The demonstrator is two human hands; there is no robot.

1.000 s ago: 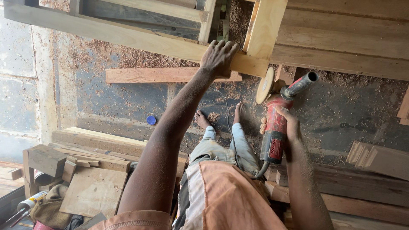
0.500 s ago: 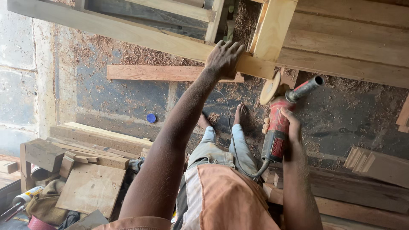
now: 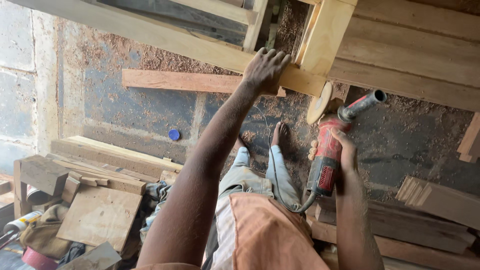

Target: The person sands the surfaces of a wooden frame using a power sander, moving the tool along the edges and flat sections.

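In the head view, the left hand point(image 3: 267, 67) presses flat, fingers spread, on the wooden frame point(image 3: 210, 47). Just below the frame's upright post, the right hand point(image 3: 342, 152) wraps around a red angle grinder point(image 3: 327, 157), its disc point(image 3: 319, 102) touching the frame's underside.

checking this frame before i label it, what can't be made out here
Head view:
- Sanding disc face: only its edge and back show, so whether it spins is unclear.
- Left hand palm: pressed flat on the wooden frame.
- Right hand fingers: mostly wrapped behind the red grinder.
- Frame top: cut off by the upper edge.
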